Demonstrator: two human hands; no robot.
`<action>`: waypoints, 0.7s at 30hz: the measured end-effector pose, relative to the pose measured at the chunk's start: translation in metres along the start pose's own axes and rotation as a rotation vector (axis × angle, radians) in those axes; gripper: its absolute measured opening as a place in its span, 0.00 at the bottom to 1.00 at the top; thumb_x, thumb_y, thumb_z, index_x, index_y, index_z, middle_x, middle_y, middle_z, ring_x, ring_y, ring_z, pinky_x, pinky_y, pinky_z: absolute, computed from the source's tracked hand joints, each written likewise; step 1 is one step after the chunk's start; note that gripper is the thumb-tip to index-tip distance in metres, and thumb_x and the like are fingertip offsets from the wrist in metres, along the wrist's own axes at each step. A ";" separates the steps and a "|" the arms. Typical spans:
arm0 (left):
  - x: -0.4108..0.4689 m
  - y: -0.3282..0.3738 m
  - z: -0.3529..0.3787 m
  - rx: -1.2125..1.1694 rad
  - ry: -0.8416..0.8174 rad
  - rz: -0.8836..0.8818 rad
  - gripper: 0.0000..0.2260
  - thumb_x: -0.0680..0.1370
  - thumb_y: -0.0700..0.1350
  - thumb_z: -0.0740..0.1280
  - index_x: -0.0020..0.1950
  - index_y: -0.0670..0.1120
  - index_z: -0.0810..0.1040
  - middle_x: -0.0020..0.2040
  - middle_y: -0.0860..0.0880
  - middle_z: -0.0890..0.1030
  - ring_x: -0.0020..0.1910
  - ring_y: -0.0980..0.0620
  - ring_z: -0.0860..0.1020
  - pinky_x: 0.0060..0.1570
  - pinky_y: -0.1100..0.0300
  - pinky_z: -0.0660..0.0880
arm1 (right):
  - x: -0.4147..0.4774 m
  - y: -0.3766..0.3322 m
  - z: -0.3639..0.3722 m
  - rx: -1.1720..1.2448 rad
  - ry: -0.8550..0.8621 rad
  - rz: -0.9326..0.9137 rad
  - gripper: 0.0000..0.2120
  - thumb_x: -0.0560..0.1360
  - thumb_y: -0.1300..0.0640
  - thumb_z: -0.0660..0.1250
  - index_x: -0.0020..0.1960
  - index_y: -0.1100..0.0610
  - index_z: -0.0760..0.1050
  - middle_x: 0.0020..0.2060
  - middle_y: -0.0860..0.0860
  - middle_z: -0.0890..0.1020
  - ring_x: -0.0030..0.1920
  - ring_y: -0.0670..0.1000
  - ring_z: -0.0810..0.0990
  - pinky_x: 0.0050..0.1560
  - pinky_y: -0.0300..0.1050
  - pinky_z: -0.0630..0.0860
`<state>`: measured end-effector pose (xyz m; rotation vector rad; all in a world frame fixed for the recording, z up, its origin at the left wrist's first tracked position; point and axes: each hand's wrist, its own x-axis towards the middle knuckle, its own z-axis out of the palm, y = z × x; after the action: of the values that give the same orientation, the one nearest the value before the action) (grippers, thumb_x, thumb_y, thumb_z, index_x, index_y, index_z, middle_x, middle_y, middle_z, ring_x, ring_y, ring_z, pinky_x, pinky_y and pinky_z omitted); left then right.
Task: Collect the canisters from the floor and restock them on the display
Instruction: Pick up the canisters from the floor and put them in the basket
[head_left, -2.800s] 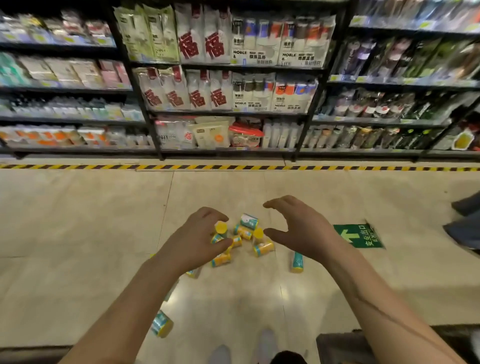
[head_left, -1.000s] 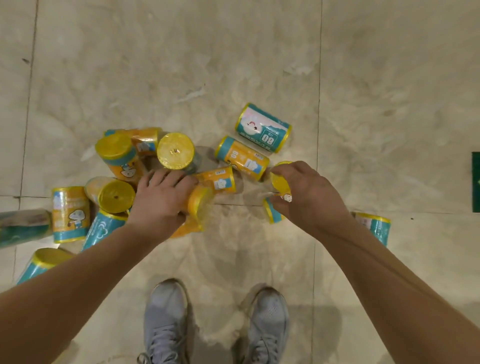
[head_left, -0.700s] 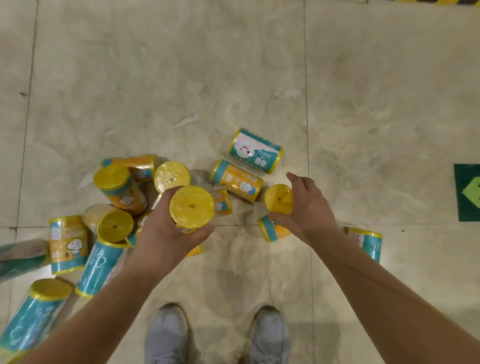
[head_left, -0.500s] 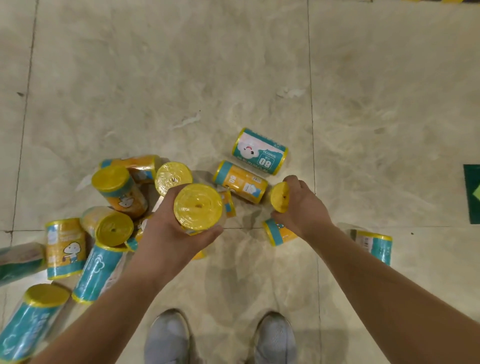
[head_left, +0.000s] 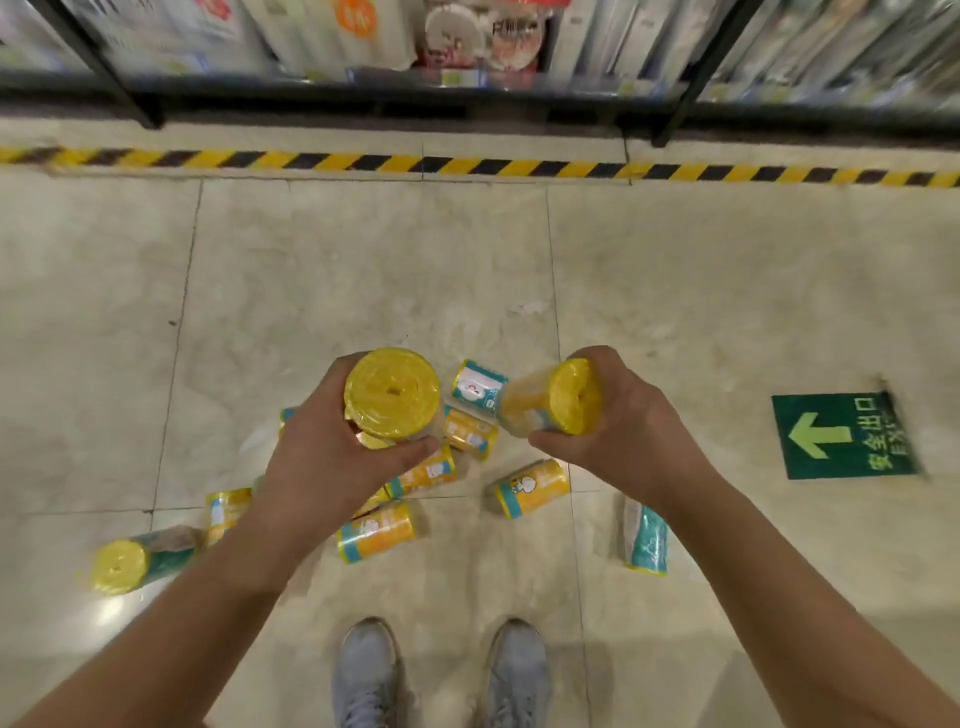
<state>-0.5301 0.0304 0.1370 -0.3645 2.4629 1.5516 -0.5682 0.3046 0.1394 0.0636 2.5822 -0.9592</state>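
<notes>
Yellow-lidded and lifted clear of the floor (head_left: 363, 270), the left canister (head_left: 392, 395) sits lid-up in the left hand (head_left: 332, 467), fingers and thumb wrapped round it. The right canister (head_left: 550, 405) lies tilted sideways in the right hand's (head_left: 623, 431) closed grip. Collection looks barely begun. Several loose canisters (head_left: 376, 531) lie scattered mid-floor ahead of the person's shoes (head_left: 366, 670), one straying toward the floor's left edge, and restocking appears still to come. Striped tape (head_left: 467, 166) marks the far edge below blurred shelves (head_left: 467, 78). A green sign (head_left: 841, 436) sits on the floor at right.
</notes>
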 end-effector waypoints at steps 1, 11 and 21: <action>-0.003 0.025 -0.014 -0.002 0.007 0.016 0.30 0.63 0.46 0.84 0.59 0.62 0.75 0.50 0.63 0.83 0.48 0.63 0.82 0.49 0.66 0.76 | -0.011 -0.021 -0.024 0.017 0.010 -0.016 0.31 0.65 0.45 0.82 0.60 0.44 0.67 0.45 0.42 0.78 0.46 0.39 0.77 0.39 0.29 0.70; -0.103 0.312 -0.182 -0.007 0.017 0.250 0.32 0.63 0.50 0.84 0.63 0.63 0.75 0.54 0.68 0.81 0.54 0.68 0.78 0.46 0.74 0.74 | -0.154 -0.240 -0.250 0.165 0.144 -0.202 0.35 0.62 0.43 0.84 0.62 0.41 0.69 0.53 0.35 0.78 0.54 0.36 0.77 0.51 0.34 0.74; -0.247 0.498 -0.287 -0.049 0.113 0.384 0.31 0.61 0.62 0.77 0.60 0.70 0.69 0.56 0.66 0.78 0.53 0.65 0.78 0.44 0.63 0.78 | -0.300 -0.395 -0.380 0.524 0.281 -0.446 0.30 0.64 0.41 0.79 0.63 0.40 0.73 0.54 0.42 0.83 0.55 0.44 0.83 0.52 0.46 0.79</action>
<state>-0.4651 0.0024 0.7584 0.0204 2.7061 1.7790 -0.4866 0.2709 0.7581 -0.2669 2.5615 -1.8944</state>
